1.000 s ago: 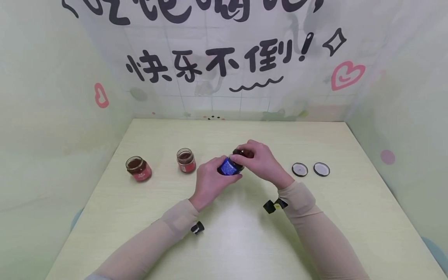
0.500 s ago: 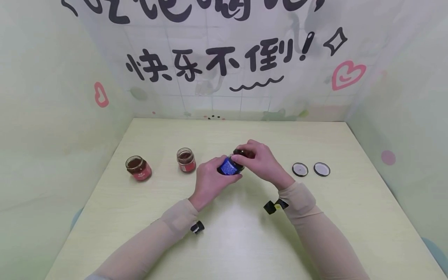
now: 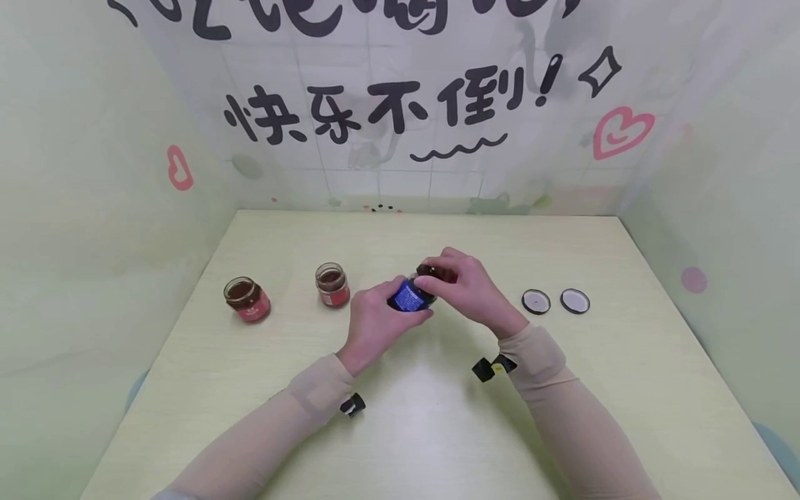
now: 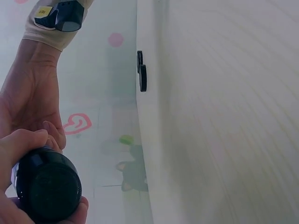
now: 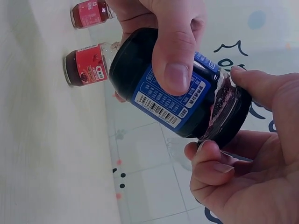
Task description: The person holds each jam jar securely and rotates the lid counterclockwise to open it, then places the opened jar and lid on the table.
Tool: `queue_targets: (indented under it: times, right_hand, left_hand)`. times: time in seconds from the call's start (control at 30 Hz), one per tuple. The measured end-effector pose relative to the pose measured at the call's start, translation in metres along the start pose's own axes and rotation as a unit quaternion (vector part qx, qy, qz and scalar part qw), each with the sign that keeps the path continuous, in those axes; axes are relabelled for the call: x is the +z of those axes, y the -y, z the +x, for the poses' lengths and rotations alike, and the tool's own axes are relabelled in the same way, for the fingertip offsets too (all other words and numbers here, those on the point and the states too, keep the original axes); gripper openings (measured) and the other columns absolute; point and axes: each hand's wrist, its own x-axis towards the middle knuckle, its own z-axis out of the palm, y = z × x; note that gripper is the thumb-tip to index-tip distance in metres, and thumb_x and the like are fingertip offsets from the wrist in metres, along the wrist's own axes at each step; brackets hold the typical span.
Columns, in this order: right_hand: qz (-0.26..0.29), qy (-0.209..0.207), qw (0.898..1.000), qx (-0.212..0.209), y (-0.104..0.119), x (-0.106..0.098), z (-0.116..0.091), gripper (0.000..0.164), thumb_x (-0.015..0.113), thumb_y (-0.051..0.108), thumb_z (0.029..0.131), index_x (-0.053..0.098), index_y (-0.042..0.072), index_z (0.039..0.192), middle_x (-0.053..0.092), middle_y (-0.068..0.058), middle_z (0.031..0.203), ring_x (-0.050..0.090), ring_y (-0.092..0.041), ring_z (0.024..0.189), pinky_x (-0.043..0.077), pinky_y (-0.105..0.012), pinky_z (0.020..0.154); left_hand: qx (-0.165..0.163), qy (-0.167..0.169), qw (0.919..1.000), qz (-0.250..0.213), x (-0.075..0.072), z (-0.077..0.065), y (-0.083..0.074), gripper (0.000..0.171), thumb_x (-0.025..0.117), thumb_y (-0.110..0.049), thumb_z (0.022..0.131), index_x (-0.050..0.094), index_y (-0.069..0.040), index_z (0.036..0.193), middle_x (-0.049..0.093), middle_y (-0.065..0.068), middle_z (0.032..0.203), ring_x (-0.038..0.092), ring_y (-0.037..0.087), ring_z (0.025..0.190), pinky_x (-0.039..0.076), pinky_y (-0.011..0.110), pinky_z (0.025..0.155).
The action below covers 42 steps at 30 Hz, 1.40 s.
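My left hand (image 3: 378, 312) grips a dark jar with a blue label (image 3: 409, 297), held tilted above the table. In the right wrist view the label of the jar (image 5: 163, 100) shows a barcode, and the left thumb lies across it. My right hand (image 3: 465, 285) pinches the black lid (image 5: 238, 114) at the jar's mouth between thumb and fingers. Torn, wrinkled clear film (image 5: 222, 100) shows by the lid's edge. Whether the lid is loose cannot be told. In the left wrist view the dark base of the jar faces the camera.
Two lidless glass jars with red labels, one jar (image 3: 247, 300) at the far left and another jar (image 3: 332, 285) nearer the hands, stand on the pale table (image 3: 412, 430). To the right lie two lids (image 3: 535, 302), white insides up. Walls enclose the back and sides.
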Motion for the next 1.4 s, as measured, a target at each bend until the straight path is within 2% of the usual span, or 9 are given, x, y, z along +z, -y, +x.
queue_targets:
  times: [0.1, 0.23, 0.37, 0.47, 0.63, 0.73, 0.87, 1.13, 1.4]
  right_hand:
    - [0.005, 0.002, 1.0, -0.005, 0.01, -0.003, -0.003, 0.028, 0.07, 0.017, 0.095, 0.071, -0.002, 0.115, 0.053, -0.012, 0.087, 0.05, -0.028, 0.077, 0.042, -0.029, 0.063]
    - [0.017, 0.001, 1.0, -0.008, 0.011, -0.003, -0.004, 0.027, 0.07, 0.017, 0.095, 0.071, -0.001, 0.116, 0.053, -0.012, 0.087, 0.05, -0.026, 0.076, 0.042, -0.029, 0.063]
    - [0.021, -0.007, 1.0, -0.009, 0.007, -0.003, -0.004, 0.026, 0.071, 0.017, 0.095, 0.071, 0.001, 0.116, 0.053, -0.013, 0.087, 0.049, -0.026, 0.075, 0.041, -0.03, 0.062]
    - [0.019, -0.009, 1.0, -0.015, -0.004, -0.001, -0.002, 0.027, 0.071, 0.018, 0.095, 0.071, 0.002, 0.117, 0.052, -0.012, 0.087, 0.049, -0.026, 0.075, 0.041, -0.029, 0.062]
    - [0.039, 0.02, 0.998, -0.034, -0.019, -0.007, 0.001, 0.026, 0.072, 0.02, 0.095, 0.072, 0.013, 0.121, 0.047, -0.014, 0.09, 0.044, -0.026, 0.077, 0.038, -0.03, 0.062]
    - [0.038, 0.04, 0.997, -0.053, -0.019, -0.014, 0.001, 0.026, 0.072, 0.022, 0.095, 0.072, 0.021, 0.121, 0.045, -0.014, 0.091, 0.04, -0.026, 0.076, 0.036, -0.032, 0.062]
    - [0.013, 0.058, 0.996, -0.067, -0.014, -0.02, 0.001, 0.026, 0.073, 0.029, 0.095, 0.072, 0.026, 0.12, 0.045, -0.011, 0.089, 0.042, -0.025, 0.075, 0.037, -0.033, 0.062]
    - [-0.005, 0.076, 0.996, -0.047, -0.017, -0.021, -0.001, 0.029, 0.072, 0.034, 0.095, 0.071, 0.026, 0.123, 0.05, -0.007, 0.09, 0.049, -0.023, 0.076, 0.043, -0.032, 0.064]
    - [-0.039, 0.087, 0.995, -0.042, -0.014, -0.02, -0.001, 0.037, 0.072, 0.03, 0.095, 0.067, 0.02, 0.13, 0.061, -0.002, 0.1, 0.058, -0.024, 0.084, 0.05, -0.043, 0.073]
  left_hand:
    - [-0.003, 0.0, 1.0, 0.0, -0.001, 0.0, -0.001, 0.051, 0.091, -0.041, 0.072, 0.075, -0.012, 0.111, 0.075, 0.003, 0.09, 0.069, 0.014, 0.075, 0.056, 0.028, 0.065]
    - [-0.008, 0.004, 1.0, -0.002, -0.003, 0.001, -0.002, 0.056, 0.091, -0.042, 0.072, 0.075, -0.011, 0.116, 0.076, 0.004, 0.094, 0.07, 0.014, 0.078, 0.057, 0.028, 0.066]
    - [-0.008, 0.009, 0.9999, -0.003, -0.004, 0.001, -0.003, 0.058, 0.091, -0.042, 0.072, 0.074, -0.011, 0.119, 0.076, 0.005, 0.096, 0.07, 0.015, 0.079, 0.057, 0.029, 0.066]
    - [-0.011, 0.015, 0.9998, -0.007, -0.004, 0.002, -0.004, 0.058, 0.091, -0.042, 0.073, 0.074, -0.011, 0.119, 0.076, 0.006, 0.097, 0.071, 0.016, 0.081, 0.058, 0.029, 0.068]
    - [-0.077, 0.04, 0.9929, -0.082, -0.006, 0.0, -0.008, 0.065, 0.091, -0.047, 0.07, 0.073, -0.015, 0.123, 0.075, 0.001, 0.102, 0.069, 0.013, 0.084, 0.058, 0.03, 0.067]
    - [-0.088, 0.046, 0.9881, -0.117, -0.007, -0.001, -0.012, 0.062, 0.089, -0.052, 0.07, 0.075, -0.019, 0.12, 0.074, -0.004, 0.098, 0.068, 0.012, 0.081, 0.058, 0.03, 0.064]
    - [-0.069, 0.039, 0.9906, -0.111, -0.007, -0.002, -0.015, 0.059, 0.088, -0.054, 0.071, 0.076, -0.019, 0.118, 0.074, -0.005, 0.094, 0.068, 0.011, 0.077, 0.057, 0.029, 0.062]
    - [-0.075, 0.046, 0.9912, -0.099, -0.006, -0.005, -0.015, 0.062, 0.089, -0.051, 0.071, 0.075, -0.016, 0.119, 0.075, -0.002, 0.096, 0.068, 0.01, 0.077, 0.057, 0.027, 0.062]
    - [-0.075, 0.04, 0.9937, -0.074, -0.005, -0.007, -0.012, 0.053, 0.091, -0.044, 0.071, 0.075, -0.018, 0.114, 0.073, -0.003, 0.099, 0.066, 0.013, 0.082, 0.056, 0.03, 0.067]
